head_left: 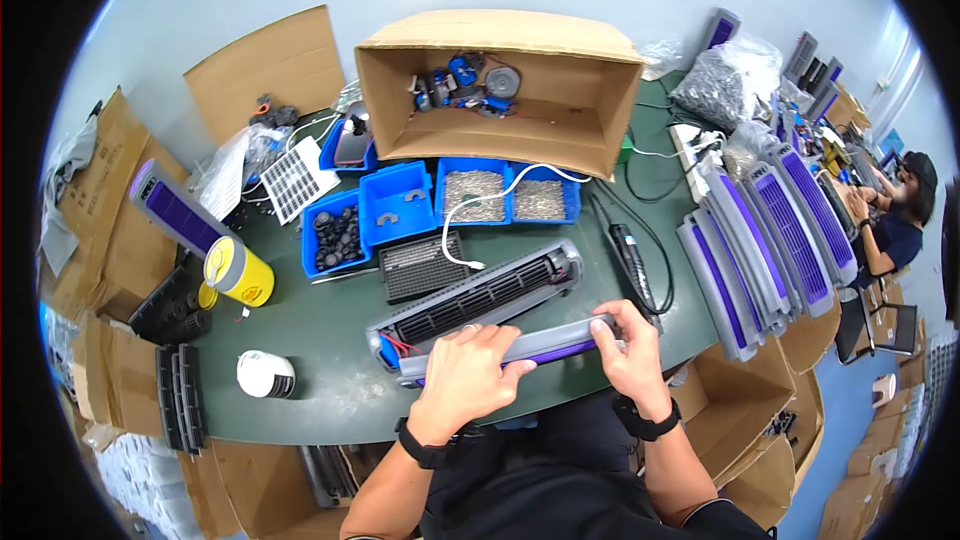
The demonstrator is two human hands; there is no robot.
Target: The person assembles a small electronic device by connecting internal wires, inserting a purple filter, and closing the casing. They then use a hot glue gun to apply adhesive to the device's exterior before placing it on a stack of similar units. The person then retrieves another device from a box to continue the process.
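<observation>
A long grey and purple panel is held slightly tilted at the table's near edge. My left hand wraps over its left part, thumb along the near side. The panel's right end sits in the grip of my right hand, thumb on top. Just beyond lies an open grey housing with a long black fan roller inside. Red wires and a blue part show at the housing's left end, close to my left hand. To the right of the housing, a black electric screwdriver lies with its cable.
Blue bins with screws and black knobs line the middle, before a cardboard box. A white cable crosses them. Finished-looking purple panels stack at right. A yellow container and white jar stand left. A co-worker sits far right.
</observation>
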